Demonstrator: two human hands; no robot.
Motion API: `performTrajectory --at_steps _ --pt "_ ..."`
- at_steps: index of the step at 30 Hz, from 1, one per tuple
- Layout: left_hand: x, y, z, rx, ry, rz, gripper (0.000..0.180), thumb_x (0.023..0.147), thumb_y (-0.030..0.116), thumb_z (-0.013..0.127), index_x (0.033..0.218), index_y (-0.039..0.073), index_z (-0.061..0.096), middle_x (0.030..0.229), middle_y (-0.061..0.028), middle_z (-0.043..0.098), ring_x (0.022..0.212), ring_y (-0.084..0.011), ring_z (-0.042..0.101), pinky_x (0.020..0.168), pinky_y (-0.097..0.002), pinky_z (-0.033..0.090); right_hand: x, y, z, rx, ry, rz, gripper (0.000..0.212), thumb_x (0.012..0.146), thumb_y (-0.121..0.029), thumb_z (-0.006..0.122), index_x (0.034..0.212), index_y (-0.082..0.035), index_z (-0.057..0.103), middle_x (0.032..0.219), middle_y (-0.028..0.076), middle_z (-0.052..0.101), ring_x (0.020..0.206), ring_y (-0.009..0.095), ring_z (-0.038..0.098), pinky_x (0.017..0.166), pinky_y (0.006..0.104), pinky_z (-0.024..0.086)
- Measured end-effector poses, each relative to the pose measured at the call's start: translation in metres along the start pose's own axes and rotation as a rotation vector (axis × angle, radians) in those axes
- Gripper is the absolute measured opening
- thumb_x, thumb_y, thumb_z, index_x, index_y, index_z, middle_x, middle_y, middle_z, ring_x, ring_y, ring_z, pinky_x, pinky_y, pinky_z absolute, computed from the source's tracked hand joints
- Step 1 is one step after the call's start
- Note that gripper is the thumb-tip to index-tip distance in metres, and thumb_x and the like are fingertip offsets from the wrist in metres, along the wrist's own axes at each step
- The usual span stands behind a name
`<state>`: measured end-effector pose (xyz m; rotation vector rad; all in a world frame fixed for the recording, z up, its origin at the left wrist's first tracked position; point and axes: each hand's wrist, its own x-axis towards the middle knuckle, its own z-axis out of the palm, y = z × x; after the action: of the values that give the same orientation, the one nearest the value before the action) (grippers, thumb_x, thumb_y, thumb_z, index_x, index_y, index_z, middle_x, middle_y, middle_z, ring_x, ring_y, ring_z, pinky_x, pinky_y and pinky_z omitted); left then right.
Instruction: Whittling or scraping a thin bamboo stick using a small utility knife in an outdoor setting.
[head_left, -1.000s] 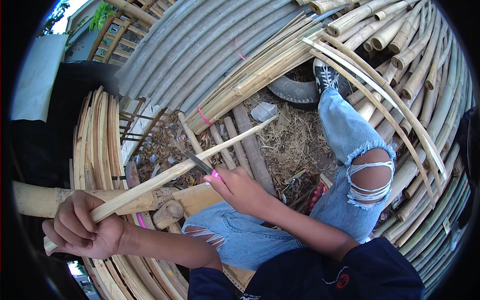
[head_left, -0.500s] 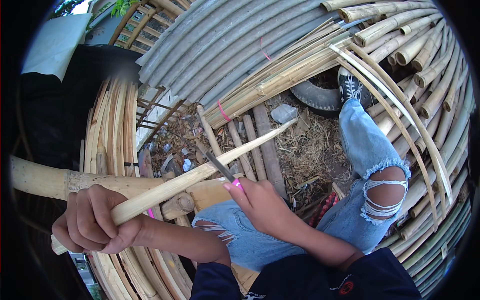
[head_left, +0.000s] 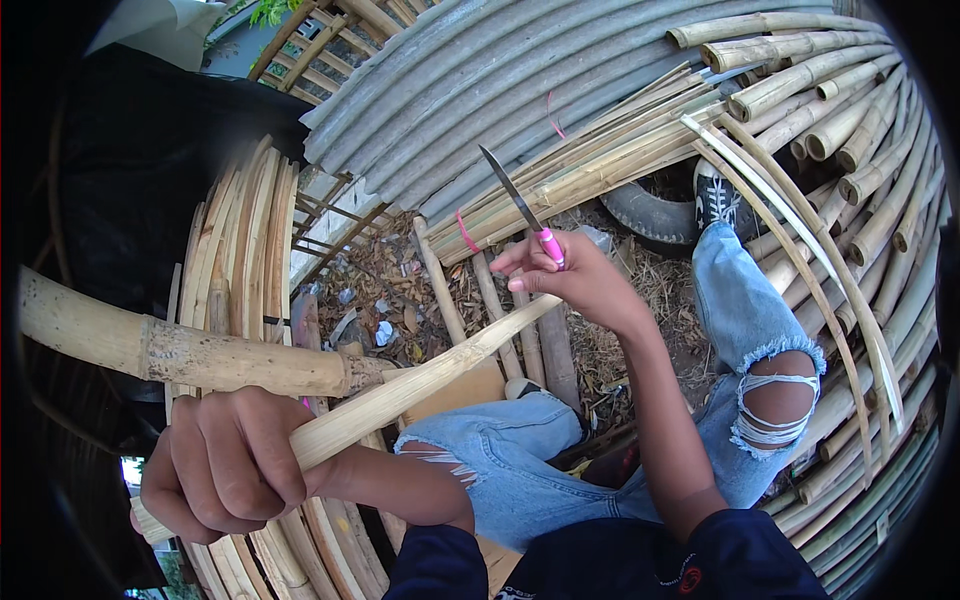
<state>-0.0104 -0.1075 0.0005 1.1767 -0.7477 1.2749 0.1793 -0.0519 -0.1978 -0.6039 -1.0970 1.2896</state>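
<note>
My left hand (head_left: 228, 462) is closed in a fist round the near end of a pale split bamboo strip (head_left: 400, 395). The strip slants up and to the right across a thick bamboo pole (head_left: 240, 355). Beside the strip's far end is my right hand (head_left: 570, 275), gripping a knife (head_left: 515, 190) by its pink handle. The blade points up and left, clear of the strip. My right thumb and some fingers stretch to the left near the strip's tip; whether they touch it I cannot tell.
Bundled bamboo slats (head_left: 590, 160) lie beside corrugated sheeting (head_left: 470, 80). Bamboo poles (head_left: 850, 130) are stacked at the right, with long curved strips (head_left: 800, 220) in front. A tire (head_left: 650, 215) sits by my foot. More split slats (head_left: 240, 240) stand at the left.
My right hand and the knife have moved up and right, from the strip's middle to beyond its far end. The blade has come off the strip. My left hand has shifted slightly right and down.
</note>
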Motion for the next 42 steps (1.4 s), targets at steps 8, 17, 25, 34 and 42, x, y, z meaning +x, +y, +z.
performTrajectory --at_steps 8,17,25,34,42 --pt "-0.01 0.005 0.003 0.078 0.161 0.134 0.04 0.093 0.012 0.037 0.054 0.015 0.043 0.034 0.0063 0.036 0.025 0.001 0.024 0.024 -0.012 0.024 0.013 -0.009 0.016 -0.043 -0.387 0.16 0.043 0.072 0.007 0.068 0.063 -0.012 0.03 0.078 0.012 0.067 0.078 0.015 0.066 0.07 0.0264 0.049" --pt "0.012 -0.006 0.004 0.234 -0.008 -0.158 0.044 0.097 0.025 0.038 0.054 0.018 0.037 0.035 0.0064 0.033 0.028 0.0 0.026 0.027 -0.0126 0.024 0.038 -0.004 -0.007 -0.362 0.213 0.095 0.026 0.074 -0.001 0.068 0.07 -0.003 0.043 0.067 0.015 0.062 0.068 0.026 0.062 0.064 0.0337 0.047" --pt "0.027 -0.009 -0.013 0.74 0.309 -0.024 0.048 0.093 0.051 0.036 0.062 0.014 0.036 0.041 0.0024 0.027 0.033 -0.0044 0.019 0.031 -0.0168 0.017 0.001 -0.006 -0.011 -0.752 0.465 0.211 0.045 0.093 -0.036 0.046 0.08 0.007 0.054 0.06 0.018 0.054 0.06 0.03 0.055 0.057 0.0396 0.041" --pt "0.048 -0.044 -0.015 1.065 0.508 0.155 0.049 0.094 0.051 0.034 0.065 0.012 0.04 0.046 0.0033 0.026 0.038 -0.0039 0.02 0.033 -0.0168 0.017 -0.033 -0.097 0.119 -0.622 0.042 -0.013 0.043 0.097 -0.032 0.038 0.081 0.005 0.055 0.061 0.025 0.053 0.061 0.042 0.054 0.057 0.0487 0.04" --pt "0.037 -0.035 -0.013 1.059 0.549 0.181 0.049 0.094 0.052 0.034 0.064 0.013 0.039 0.044 0.0042 0.025 0.037 -0.0035 0.019 0.032 -0.0154 0.016 -0.036 -0.021 0.06 -0.715 0.172 0.111 0.049 0.098 -0.032 0.033 0.076 0.007 0.052 0.062 0.026 0.05 0.062 0.042 0.052 0.059 0.0497 0.038"
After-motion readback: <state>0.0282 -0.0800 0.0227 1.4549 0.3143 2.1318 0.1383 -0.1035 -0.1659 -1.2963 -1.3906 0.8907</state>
